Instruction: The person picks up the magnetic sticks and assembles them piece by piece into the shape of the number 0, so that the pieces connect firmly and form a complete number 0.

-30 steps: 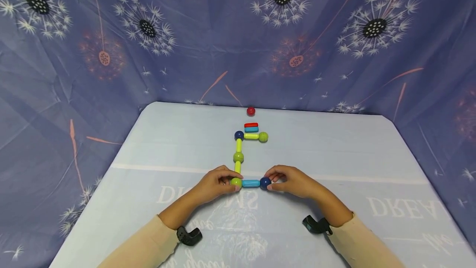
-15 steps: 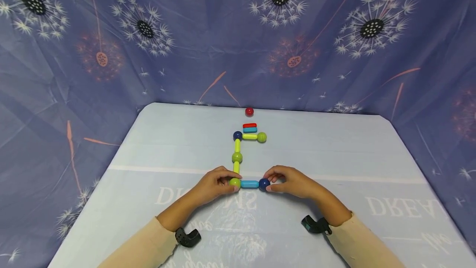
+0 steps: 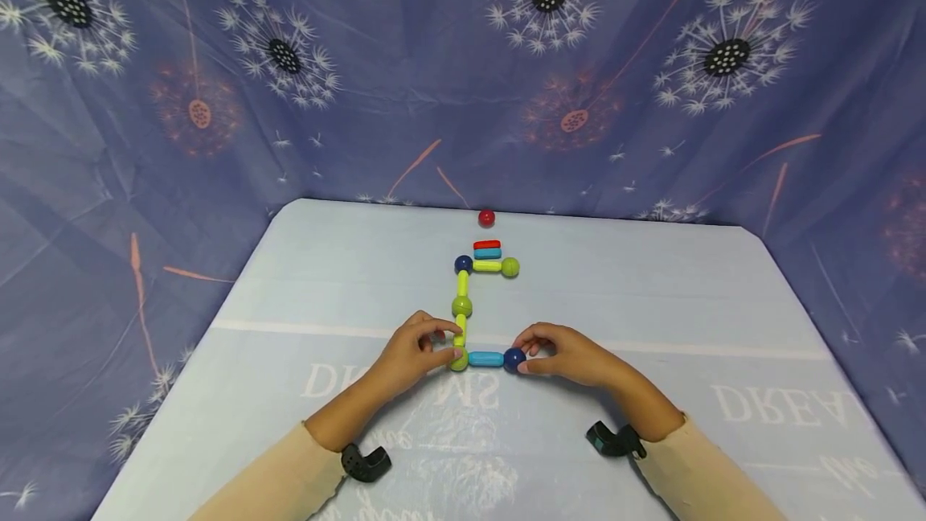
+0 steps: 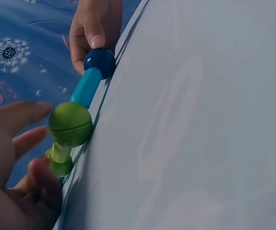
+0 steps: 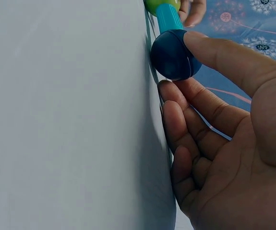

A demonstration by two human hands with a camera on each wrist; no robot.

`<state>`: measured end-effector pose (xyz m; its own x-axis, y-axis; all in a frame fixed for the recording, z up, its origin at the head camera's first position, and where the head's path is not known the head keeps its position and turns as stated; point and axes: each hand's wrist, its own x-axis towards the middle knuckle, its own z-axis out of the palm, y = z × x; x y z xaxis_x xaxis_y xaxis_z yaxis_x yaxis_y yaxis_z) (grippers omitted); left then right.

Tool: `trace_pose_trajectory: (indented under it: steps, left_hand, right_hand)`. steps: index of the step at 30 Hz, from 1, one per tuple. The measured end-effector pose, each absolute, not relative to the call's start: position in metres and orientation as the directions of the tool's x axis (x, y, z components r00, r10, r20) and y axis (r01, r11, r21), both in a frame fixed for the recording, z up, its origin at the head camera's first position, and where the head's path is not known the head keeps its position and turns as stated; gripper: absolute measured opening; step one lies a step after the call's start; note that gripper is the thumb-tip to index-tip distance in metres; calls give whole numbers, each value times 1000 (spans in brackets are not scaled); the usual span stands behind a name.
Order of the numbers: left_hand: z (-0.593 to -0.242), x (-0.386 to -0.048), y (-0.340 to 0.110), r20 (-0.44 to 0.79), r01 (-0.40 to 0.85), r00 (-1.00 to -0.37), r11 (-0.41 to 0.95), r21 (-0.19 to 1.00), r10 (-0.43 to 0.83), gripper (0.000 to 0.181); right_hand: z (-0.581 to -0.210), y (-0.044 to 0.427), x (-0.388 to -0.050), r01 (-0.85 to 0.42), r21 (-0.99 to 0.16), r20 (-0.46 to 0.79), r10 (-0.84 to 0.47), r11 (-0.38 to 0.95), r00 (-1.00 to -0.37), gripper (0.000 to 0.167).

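A figure of balls and short rods lies on the table. Its near row has a green ball [image 3: 459, 358], a light-blue rod [image 3: 485, 358] and a navy ball [image 3: 514, 360]. From the green ball a yellow-green rod [image 3: 460, 330] runs back to another green ball [image 3: 461, 306]. My left hand [image 3: 415, 350] has its thumb by the near green ball and a fingertip over the yellow-green rod; in the left wrist view its fingers are spread, some blurred. With thumb and forefinger my right hand [image 5: 224, 105] pinches the navy ball; its other fingers curl below.
Past the middle ball, a yellow-green rod leads to a far navy ball [image 3: 464, 264], then another rod and a green ball [image 3: 510, 267]. Behind lie a loose red rod [image 3: 487, 245], a light-blue rod [image 3: 488, 254] and a red ball [image 3: 486, 218] near the table's back edge.
My left fingers have loosened from the near green ball; the forefinger has shifted back over the yellow-green rod. My right hand stays on the navy ball.
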<state>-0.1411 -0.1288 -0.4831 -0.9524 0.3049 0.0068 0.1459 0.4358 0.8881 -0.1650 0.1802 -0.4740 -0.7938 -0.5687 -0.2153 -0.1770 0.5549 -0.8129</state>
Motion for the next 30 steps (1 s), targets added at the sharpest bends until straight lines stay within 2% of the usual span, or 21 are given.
trace_pose_trajectory:
  steps: [6, 11, 30]
  left_hand:
    - [-477, -149, -129, 129, 226, -965, 474, 851, 230, 30]
    - [-467, -162, -131, 183, 259, -964, 515, 817, 193, 32]
    - [-432, -234, -111, 192, 255, -966, 537, 804, 170, 35]
  right_hand:
    - [-476, 180, -164, -149, -813, -231, -548, 563, -804, 36]
    - [-475, 179, -164, -150, -816, -229, -552, 557, -802, 35]
    - [-475, 177, -164, -149, -816, -230, -550, 559, -803, 34]
